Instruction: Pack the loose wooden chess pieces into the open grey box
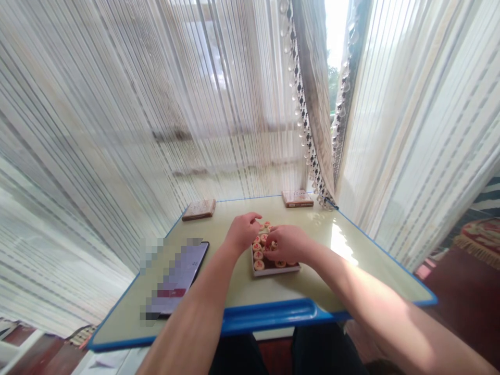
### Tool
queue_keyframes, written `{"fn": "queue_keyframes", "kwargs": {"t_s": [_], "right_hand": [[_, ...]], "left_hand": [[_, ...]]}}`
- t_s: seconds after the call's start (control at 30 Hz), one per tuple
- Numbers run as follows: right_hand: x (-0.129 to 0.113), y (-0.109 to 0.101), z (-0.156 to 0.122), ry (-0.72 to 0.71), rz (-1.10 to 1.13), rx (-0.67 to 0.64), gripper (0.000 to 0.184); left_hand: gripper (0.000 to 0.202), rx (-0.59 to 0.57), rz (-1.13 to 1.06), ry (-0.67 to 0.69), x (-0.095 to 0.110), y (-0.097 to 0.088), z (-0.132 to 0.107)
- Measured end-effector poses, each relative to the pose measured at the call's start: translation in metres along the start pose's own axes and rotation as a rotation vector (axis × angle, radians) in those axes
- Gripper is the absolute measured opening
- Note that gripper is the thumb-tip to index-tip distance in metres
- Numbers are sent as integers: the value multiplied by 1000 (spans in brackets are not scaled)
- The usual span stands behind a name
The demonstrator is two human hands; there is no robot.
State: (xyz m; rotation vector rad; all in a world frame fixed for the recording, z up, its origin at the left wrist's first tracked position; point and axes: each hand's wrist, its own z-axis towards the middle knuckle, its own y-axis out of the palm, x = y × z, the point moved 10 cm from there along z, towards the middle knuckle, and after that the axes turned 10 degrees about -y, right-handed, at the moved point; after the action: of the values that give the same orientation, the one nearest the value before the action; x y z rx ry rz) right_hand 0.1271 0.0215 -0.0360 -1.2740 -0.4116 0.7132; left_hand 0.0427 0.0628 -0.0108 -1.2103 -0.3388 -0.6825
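Observation:
A shallow box [276, 271] holds round wooden xiangqi pieces [258, 255] with red characters. It sits on the pale table in front of me. A few loose xiangqi pieces [267, 224] lie on the table just beyond the box. My left hand [245, 229] is over the box's far left corner, index finger stretched out and apart from the thumb, close to the loose pieces. My right hand [288, 242] reaches into the box from the right, its fingers bent down around a xiangqi piece [274, 244]. That hand covers part of the box's contents.
The table [242, 286] has a blue raised edge. A tablet [183, 276], partly blurred out, lies at the left. Two flat boxes [199, 209] [297, 198] lie at the far corners. String curtains [234, 104] hang right behind the table.

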Motion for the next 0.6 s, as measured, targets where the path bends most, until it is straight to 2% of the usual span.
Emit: {"fn": "queue_keyframes", "kwargs": {"t_s": [0.37,0.6], "right_hand": [[2,8,1,54,-6,-22,15],[4,10,2,86,-60,-41,18]], "left_hand": [[33,25,45,18,8,-3,-3],[31,33,55,57,13,-4,-5]]}}
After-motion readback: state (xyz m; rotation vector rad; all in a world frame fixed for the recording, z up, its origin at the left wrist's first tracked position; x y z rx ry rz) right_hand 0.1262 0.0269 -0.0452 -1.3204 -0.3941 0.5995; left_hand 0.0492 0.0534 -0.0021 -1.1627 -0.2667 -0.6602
